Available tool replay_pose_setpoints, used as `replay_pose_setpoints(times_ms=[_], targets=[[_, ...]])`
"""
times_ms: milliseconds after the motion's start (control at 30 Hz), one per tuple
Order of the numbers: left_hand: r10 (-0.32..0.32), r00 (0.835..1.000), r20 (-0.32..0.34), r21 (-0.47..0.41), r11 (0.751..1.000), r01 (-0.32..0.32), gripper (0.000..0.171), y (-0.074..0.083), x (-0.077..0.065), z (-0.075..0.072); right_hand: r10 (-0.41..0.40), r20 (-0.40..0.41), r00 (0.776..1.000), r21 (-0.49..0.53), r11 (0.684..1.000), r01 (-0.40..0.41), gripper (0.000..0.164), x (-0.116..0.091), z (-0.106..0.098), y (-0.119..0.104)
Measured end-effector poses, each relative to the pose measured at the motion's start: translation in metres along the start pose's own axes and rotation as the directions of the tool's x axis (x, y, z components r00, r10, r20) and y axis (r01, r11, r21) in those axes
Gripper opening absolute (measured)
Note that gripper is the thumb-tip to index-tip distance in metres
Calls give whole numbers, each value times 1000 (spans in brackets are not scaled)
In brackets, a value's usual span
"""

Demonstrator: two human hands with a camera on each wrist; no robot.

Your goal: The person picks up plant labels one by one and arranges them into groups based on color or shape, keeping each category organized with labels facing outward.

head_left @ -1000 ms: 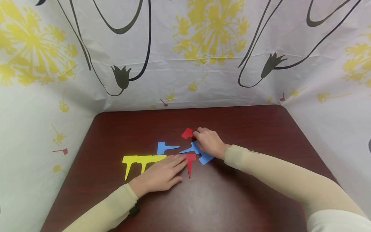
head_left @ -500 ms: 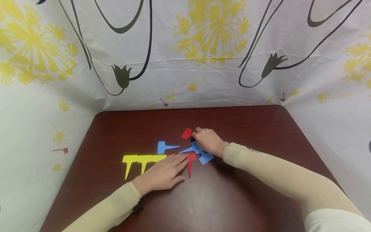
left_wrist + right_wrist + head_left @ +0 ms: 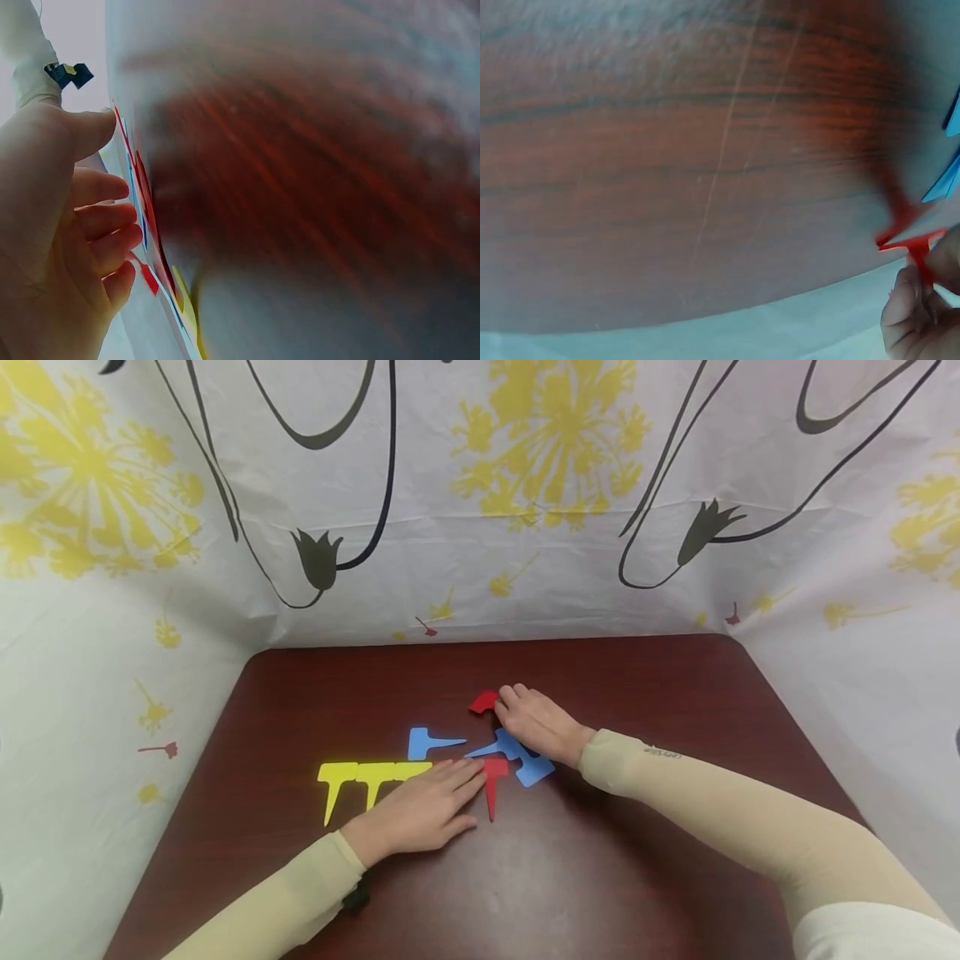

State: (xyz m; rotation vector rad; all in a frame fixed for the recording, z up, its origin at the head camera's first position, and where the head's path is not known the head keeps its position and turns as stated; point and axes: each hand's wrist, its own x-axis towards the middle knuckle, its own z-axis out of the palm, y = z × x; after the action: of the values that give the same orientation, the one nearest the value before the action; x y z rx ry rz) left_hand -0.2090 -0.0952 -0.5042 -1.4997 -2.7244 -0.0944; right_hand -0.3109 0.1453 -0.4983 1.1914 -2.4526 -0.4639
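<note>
In the head view my right hand [image 3: 542, 724] pinches a red T-shaped plant label [image 3: 483, 701] by its stem, behind the blue ones. Its red head [image 3: 913, 244] is tilted up off the table in the right wrist view. My left hand [image 3: 417, 810] rests with straight fingers over the front row of labels. From its left end, this row shows several yellow labels [image 3: 337, 772], then a red label [image 3: 496, 767] at the fingertips. The hand hides the middle of the row. One blue label [image 3: 418, 743] lies sideways behind it; two more, including a blue label [image 3: 534, 770], lie beneath my right hand.
The dark red-brown table [image 3: 637, 860] has rounded far corners. Fabric with yellow flowers and dark stems [image 3: 555, 560] hangs behind it and along both sides. A small black object [image 3: 357, 895] sits under the left wrist.
My right hand has lifted and tipped the far red label, whose head lay flat before. My left hand slid slightly right, then stayed in place on the row.
</note>
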Motion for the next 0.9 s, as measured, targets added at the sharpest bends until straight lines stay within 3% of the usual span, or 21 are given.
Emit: replay_pose_setpoints(times_ms=[200, 333, 667, 900], targets=[[5, 1000, -4, 1, 1000, -5, 67, -1, -1, 3, 6, 3, 1000, -107, 994, -6, 22, 2, -2, -2], [9, 1000, -10, 3, 1000, -9, 67, -1, 0, 2, 4, -26, 1000, -111, 994, -7, 21, 2, -4, 0], [21, 1000, -19, -1, 1000, -21, 66, -1, 2, 3, 76, -182, 980, 131, 990, -53, 13, 0, -16, 9], [21, 1000, -14, 1, 1000, -21, 65, -2, 2, 3, 99, -237, 966, 176, 983, -57, 12, -3, -29, 12]])
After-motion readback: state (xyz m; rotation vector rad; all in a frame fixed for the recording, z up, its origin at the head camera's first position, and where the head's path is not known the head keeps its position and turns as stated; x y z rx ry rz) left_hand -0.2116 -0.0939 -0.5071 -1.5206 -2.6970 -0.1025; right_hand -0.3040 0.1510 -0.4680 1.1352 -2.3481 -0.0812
